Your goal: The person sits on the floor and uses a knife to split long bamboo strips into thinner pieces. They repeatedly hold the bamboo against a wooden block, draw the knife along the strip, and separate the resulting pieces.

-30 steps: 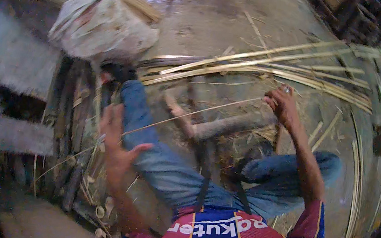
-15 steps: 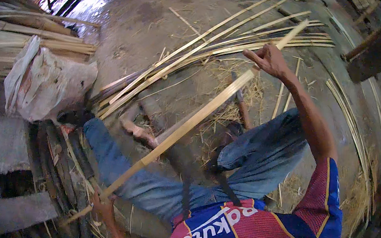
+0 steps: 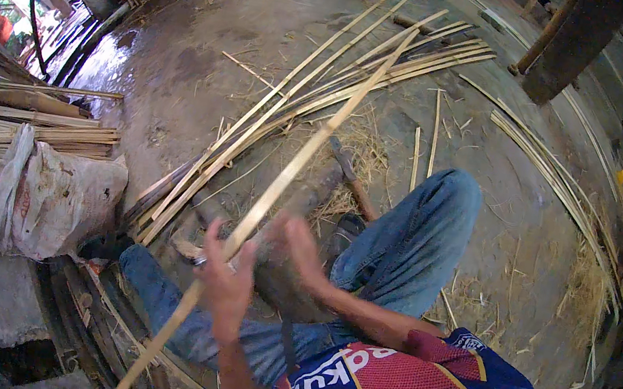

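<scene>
A long, pale bamboo strip [image 3: 291, 169] slants across the view from the lower left to the upper middle. My left hand [image 3: 225, 284] grips it below its middle, thumb on one side and fingers on the other. Just right of the strip, apart from it, is my right hand [image 3: 297, 250]; motion smears its fingers, so their pose does not show. Beneath the strip, between my legs, lies a dark log [image 3: 322, 188], partly hidden by the hands. A tool with a wooden handle [image 3: 361, 197] lies on the ground beside my bent knee.
Several split bamboo strips [image 3: 293, 95] lie in a bundle ahead, with another bundle [image 3: 549, 174] at the right. A whitish sack [image 3: 60, 195] stands at the left by stacked bamboo [image 3: 32, 143]. Shavings [image 3: 369, 151] litter the ground. A dark post [image 3: 574, 52] rises at the upper right.
My right hand has let go of the strip's upper part and come down towards my left hand. My left hand has moved up along with a grip nearer the strip's middle.
</scene>
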`<state>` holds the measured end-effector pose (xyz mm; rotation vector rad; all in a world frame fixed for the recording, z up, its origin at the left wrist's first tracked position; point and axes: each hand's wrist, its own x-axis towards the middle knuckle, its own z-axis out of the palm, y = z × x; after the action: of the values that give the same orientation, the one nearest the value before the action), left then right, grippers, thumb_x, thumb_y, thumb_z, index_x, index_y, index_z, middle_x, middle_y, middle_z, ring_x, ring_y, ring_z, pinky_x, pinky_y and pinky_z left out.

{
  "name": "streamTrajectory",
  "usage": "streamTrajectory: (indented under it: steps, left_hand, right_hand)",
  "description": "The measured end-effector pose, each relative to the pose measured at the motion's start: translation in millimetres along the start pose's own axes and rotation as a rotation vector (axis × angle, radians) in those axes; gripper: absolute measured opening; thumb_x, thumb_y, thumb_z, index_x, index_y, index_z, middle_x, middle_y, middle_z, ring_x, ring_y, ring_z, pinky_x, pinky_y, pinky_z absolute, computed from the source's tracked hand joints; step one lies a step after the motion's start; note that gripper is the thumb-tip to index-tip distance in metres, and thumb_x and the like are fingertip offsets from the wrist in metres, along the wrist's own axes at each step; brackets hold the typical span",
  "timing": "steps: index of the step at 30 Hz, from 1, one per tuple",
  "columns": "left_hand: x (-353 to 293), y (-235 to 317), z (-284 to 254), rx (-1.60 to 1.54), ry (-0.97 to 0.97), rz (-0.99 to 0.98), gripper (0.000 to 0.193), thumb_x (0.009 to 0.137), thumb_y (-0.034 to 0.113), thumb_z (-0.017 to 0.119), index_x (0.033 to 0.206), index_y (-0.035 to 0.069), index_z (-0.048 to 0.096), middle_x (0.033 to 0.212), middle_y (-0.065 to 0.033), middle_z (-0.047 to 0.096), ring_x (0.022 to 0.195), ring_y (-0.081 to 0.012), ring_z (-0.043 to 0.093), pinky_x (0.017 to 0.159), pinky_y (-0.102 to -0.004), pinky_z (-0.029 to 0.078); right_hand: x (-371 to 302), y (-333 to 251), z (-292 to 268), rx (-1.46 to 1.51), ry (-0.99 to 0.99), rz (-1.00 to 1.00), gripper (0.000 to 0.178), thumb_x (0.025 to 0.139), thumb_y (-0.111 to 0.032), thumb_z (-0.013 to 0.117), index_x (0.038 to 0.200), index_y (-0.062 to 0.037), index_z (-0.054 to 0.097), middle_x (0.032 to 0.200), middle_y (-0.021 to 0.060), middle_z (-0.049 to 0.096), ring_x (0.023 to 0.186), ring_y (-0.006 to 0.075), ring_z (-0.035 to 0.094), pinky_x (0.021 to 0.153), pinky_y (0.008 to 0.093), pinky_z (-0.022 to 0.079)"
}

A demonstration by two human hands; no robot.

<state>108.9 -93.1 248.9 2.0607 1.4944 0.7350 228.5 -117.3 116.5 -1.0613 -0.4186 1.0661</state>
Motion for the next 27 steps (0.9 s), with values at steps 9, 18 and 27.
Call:
streamTrajectory:
  steps: [9,18,27]
  left_hand:
    - [-42.9,11.9,16.5,-0.3,-0.246,-0.119,0.071,0.096,0.035,0.059,0.15,0.004,0.026,0.139,-0.0239,0.045,0.129,-0.0383,0.044,0.109,-0.0454,0.032]
    - [-184.1,-124.0,-134.2,0.641,-0.271,-0.242,0.1,0.067,0.034,0.088,0.145,0.0,0.036,0.135,-0.0272,0.047,0.124,-0.0423,0.047,0.103,-0.0472,0.04]
    - [-310.9,-251.3,-107.6,0.679,-0.166,-0.64,0.072,0.066,0.022,0.087,0.124,0.001,0.05,0.116,-0.0208,0.057,0.107,-0.0375,0.054,0.092,-0.0446,0.045]
  right_hand:
    - [-27.4,1.5,19.9,-0.089,-0.095,0.029,0.031,0.102,-0.032,0.051,0.113,-0.0027,0.051,0.097,0.011,0.068,0.087,0.0177,0.067,0.074,0.0315,0.055]
    - [62.6,-68.0,-31.5,0.025,-0.017,0.103,0.026,0.103,-0.028,0.048,0.111,-0.0035,0.049,0.097,0.0116,0.068,0.071,0.0206,0.068,0.064,0.034,0.057]
    - [106.6,-106.1,-32.8,0.009,-0.023,0.13,0.025,0.103,-0.031,0.047,0.115,-0.0084,0.05,0.101,0.0058,0.066,0.078,0.0175,0.065,0.068,0.0353,0.056]
